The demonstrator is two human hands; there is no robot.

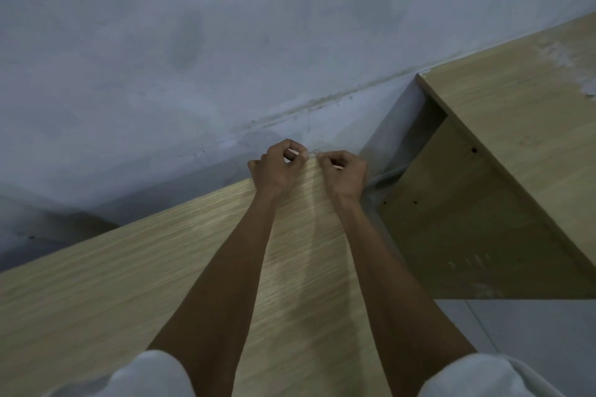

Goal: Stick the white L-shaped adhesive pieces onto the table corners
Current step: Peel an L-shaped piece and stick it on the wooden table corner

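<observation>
Fingers of the left hand (278,166) and right hand (344,175) are curling at the far corner of the table (129,267), where a small white piece (314,152) is sitting between their fingertips. I cannot tell whether either hand is pinching it.

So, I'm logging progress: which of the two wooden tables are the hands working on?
The near table under the forearms: left hand and right hand pinch a white piece at its far corner. The other table, right, is untouched.
</observation>
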